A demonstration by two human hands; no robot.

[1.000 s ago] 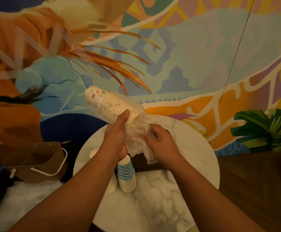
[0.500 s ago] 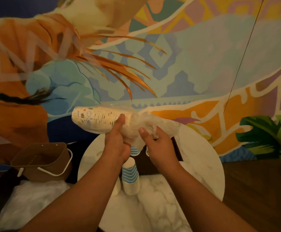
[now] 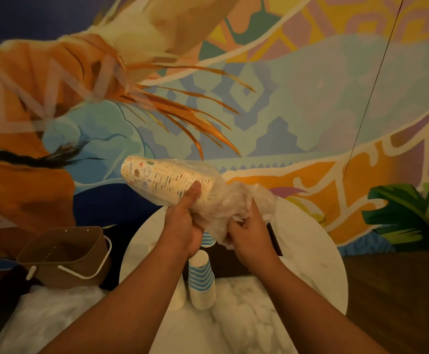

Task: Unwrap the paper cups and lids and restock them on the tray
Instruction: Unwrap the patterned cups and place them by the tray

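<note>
Up above the round white table (image 3: 318, 254), the left hand (image 3: 182, 226) was wrapped around a stack of paper cups (image 3: 162, 178), thumb pressed on its side. The right hand (image 3: 250, 232) pinched the crinkly clear wrapper (image 3: 230, 203) bunched at the stack's open end. Blue striped cups (image 3: 201, 279) stood on the table below the hands.

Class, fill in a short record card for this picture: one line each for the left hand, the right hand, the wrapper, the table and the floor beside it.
left hand: grips sleeve of printed cups, held tilted
right hand: pinches plastic wrapper
wrapper: bunched at the sleeve's right end, partly pulled back
table: round, marble; blue-striped cup stack stands upside down
floor, left: brown basket
</note>
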